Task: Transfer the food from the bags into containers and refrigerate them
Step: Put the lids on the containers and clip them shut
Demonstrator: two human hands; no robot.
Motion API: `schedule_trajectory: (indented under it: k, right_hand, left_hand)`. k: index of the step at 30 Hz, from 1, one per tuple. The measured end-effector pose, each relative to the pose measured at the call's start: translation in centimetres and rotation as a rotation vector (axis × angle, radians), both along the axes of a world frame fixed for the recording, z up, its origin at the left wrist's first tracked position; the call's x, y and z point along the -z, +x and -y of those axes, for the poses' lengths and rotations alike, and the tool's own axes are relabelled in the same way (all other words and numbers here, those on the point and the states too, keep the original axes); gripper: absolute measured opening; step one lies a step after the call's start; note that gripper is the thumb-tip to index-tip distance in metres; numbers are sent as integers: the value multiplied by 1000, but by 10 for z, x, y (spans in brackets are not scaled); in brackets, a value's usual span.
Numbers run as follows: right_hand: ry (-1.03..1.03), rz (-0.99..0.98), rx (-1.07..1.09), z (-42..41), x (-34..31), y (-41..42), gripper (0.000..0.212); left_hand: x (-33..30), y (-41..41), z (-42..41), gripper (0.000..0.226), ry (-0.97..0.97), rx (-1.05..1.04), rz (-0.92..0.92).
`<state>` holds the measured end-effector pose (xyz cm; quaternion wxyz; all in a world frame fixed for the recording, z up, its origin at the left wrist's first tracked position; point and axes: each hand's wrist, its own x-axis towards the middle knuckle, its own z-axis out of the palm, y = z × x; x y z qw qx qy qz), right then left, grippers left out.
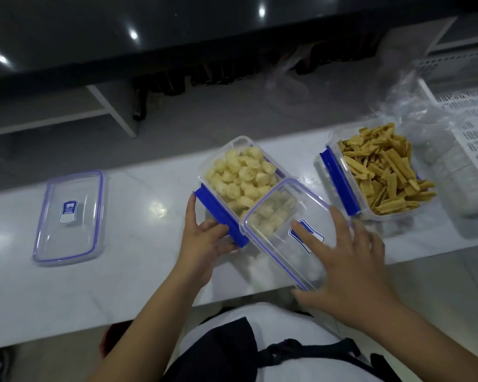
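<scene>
Our right hand [348, 260] lies spread on a clear blue-rimmed plastic lid [284, 232]; our left hand [204, 235] grips the blue clip of the clear container of pale round snacks [240, 177]. Farther right sits a clear container of yellow strips [381, 175].

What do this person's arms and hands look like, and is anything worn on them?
Both forearms are bare: no sleeves reach into view, and no gloves, watch or rings show on the left hand or the right hand. The fingers are uncovered. Lower down, the person wears a white top with a dark strap across it.
</scene>
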<state>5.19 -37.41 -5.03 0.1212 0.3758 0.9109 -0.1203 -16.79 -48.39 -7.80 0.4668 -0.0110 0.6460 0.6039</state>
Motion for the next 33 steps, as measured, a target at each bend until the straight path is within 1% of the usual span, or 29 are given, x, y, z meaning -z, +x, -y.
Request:
schedule_trajectory:
  k: [2,6,10,14,16,21,25,30,33]
  right_hand:
    - [15,-15,6,0,1,-16,109]
    - [-37,7,7,-3,-1,-30,110]
    - [-16,-22,46,6,-12,-11,111]
    - [11,-17,20,10,-17,3,110]
    - [-9,11,18,11,-11,-6,109]
    - [-26,-3,10,17,2,-45,109]
    - [-19,-12,18,23,2,-44,110]
    - [-68,0,47,25,-19,-10,111]
    - [-68,-103,78,25,-39,-13,111]
  left_hand:
    - [0,0,1,97,8,-1,-1]
    - [0,0,5,95,17,0,-9]
    - [3,0,14,96,33,14,0]
    - [2,-1,22,96,31,39,23]
    - [1,-1,24,96,25,48,22]
    - [3,-3,26,96,22,59,5]
    - [2,-4,27,94,40,48,10]
    - [1,-11,29,95,35,52,7]
    - [0,-15,32,95,47,75,15]
